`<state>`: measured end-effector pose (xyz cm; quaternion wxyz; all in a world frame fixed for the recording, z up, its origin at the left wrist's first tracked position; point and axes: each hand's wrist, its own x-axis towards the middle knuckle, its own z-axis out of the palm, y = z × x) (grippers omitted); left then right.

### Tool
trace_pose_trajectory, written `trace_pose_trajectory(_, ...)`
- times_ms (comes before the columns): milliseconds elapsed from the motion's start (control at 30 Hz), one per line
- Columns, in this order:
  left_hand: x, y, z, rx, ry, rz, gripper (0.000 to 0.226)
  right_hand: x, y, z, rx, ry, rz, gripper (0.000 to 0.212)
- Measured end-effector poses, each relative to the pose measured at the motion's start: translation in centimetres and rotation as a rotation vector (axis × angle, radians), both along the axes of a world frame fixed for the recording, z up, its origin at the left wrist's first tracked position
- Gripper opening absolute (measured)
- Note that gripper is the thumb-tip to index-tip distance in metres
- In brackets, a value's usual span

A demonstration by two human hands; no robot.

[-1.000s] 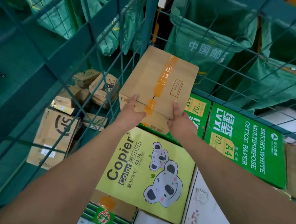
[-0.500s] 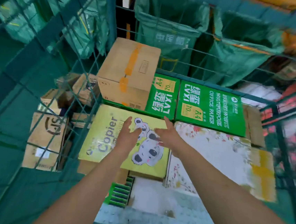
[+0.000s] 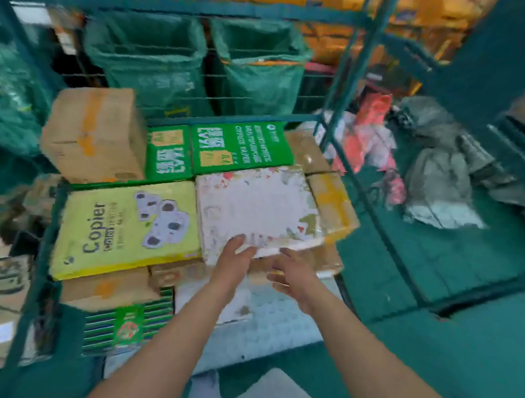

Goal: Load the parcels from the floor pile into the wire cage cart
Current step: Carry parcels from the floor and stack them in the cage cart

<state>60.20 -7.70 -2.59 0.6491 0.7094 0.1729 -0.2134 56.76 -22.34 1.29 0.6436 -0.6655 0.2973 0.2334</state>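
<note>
Both my hands are empty and spread, my left hand touching the near edge of the flat white parcel in the wire cage cart, my right hand just beside it; it looks stiff, long side pointing away, best held by its side edges.
</note>
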Motion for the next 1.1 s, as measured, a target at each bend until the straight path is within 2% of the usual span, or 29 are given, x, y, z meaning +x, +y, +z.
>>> trace_pose_trajectory(67,-3.8,-4.8,0.6,0.01,-0.006,-0.098,0.051,-5.5,-4.3,0.3,0.001,0.0,-0.074,0.019)
trace_pose_trajectory(233,-12.1,-14.7,1.4,0.009,0.018,-0.3,0.058,-17.3,-12.9,1.0,0.017,-0.011,-0.282,0.029)
trace_pose_trajectory(467,-21.2,-25.0,1.3,0.05,0.054,-0.627,0.052,-29.7,-20.7,0.1,0.1,-0.009,-0.676,0.037)
trace_pose_trajectory(600,-25.2,-29.8,0.5,0.074,0.082,-0.809,0.053,-34.9,-23.5,-1.0,0.156,0.002,-0.915,0.025)
trace_pose_trajectory(800,-29.4,-38.0,-1.6,0.177,0.073,-1.128,0.05,-41.8,-27.0,-3.5,0.215,0.039,-1.302,0.021)
trace_pose_trajectory(933,-31.7,-43.1,-3.1,0.215,0.102,-1.342,0.046,-45.0,-28.8,-4.7,0.242,0.09,-1.539,0.028)
trace_pose_trajectory(1033,-33.5,-46.4,-3.5,0.237,0.141,-1.511,0.027,-46.5,-29.3,-5.3,0.262,0.139,-1.711,0.029)
trace_pose_trajectory(1100,-34.7,-48.2,-3.8,0.256,0.164,-1.61,0.031,-47.4,-29.2,-5.4,0.276,0.166,-1.821,0.027)
